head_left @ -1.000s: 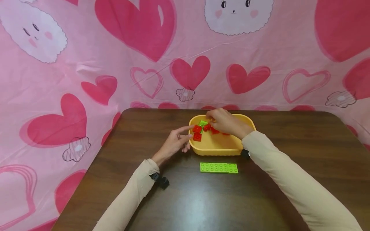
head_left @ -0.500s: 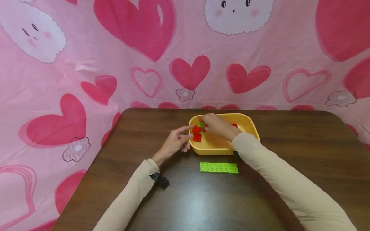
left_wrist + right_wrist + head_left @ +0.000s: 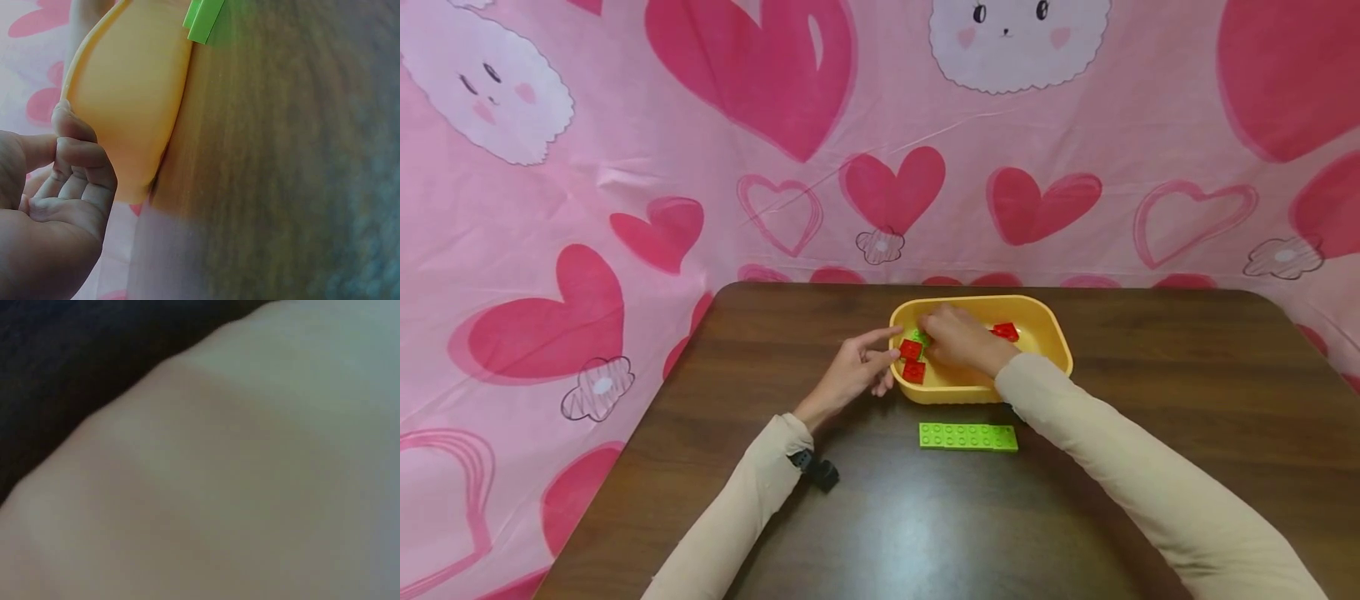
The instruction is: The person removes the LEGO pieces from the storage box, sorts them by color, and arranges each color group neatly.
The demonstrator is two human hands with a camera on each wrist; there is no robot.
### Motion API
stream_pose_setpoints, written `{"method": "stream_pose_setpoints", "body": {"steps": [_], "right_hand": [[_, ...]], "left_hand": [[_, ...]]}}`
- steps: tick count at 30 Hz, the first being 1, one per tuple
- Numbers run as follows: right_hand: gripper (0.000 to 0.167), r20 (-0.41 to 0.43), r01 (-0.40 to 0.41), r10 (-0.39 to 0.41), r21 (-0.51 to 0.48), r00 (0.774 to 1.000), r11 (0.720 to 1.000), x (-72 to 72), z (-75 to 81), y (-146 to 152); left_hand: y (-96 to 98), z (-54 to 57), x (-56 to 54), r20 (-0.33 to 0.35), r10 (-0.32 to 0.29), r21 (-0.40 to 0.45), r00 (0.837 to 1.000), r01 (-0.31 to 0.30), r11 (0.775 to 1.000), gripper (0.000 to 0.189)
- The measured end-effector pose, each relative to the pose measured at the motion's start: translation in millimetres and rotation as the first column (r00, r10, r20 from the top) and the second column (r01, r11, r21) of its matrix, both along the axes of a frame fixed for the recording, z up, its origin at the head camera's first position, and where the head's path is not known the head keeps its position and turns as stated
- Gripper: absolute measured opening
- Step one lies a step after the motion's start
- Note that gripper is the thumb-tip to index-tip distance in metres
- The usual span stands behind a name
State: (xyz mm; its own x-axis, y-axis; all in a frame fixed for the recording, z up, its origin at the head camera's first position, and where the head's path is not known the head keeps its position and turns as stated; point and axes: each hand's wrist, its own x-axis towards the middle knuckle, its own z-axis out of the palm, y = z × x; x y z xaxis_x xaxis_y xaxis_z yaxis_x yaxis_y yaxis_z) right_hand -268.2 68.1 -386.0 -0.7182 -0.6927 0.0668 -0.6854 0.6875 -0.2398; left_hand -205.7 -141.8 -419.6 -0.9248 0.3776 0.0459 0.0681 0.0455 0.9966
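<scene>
So the tray (image 3: 951, 395) at the left hand (image 3: 852, 367) is yellow, bright red bricks (image 3: 913, 372) just off its fingertips, lime brick (image 3: 919, 336) by the right hand (image 3: 962, 337). Strip (image 3: 967, 436) nearer than both hands is lime too. Cream sleeves (image 3: 730, 508) behind them, brown woodgrain table (image 3: 1150, 358) underneath, pink cloth (image 3: 970, 150) beyond with redder hearts (image 3: 895, 187).

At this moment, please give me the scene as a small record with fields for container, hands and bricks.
Container: yellow tray on the dark wooden table
Left hand: holds the tray's left rim
Right hand: inside the tray, fingertips not clear
Red bricks: in the tray, on both sides of the right hand
Green strip: on the table, at the tray's near side
</scene>
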Motion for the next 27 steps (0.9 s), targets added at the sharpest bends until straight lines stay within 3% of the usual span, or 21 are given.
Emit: {"method": "stream_pose_setpoints", "body": {"steps": [8,14,20,27], "right_hand": [[0.019,-0.020,0.031,-0.031,-0.007,0.999,0.999,-1.2,-2.1,-0.2],[0.021,0.062,0.064,-0.058,-0.097,0.996,0.993,-1.6,8.8,9.1],[0.025,0.038,0.081,-0.076,-0.136,0.996,0.987,3.2,19.5,21.1],[0.030,0.070,0.125,-0.115,-0.155,0.991,0.980,14.0,26.4,32.8]], "left_hand": [[1.4,0.6,-0.6,-0.010,0.008,-0.028,1.000,-0.008,1.000,0.045],[2.2,1.3,-0.9,-0.004,0.013,-0.030,1.000,-0.013,0.999,0.044],[2.1,1.9,0.2,0.002,0.020,-0.029,1.000,-0.020,0.999,0.043],[1.4,1.6,0.7,0.007,0.025,-0.032,1.000,-0.025,0.999,0.044]]}}
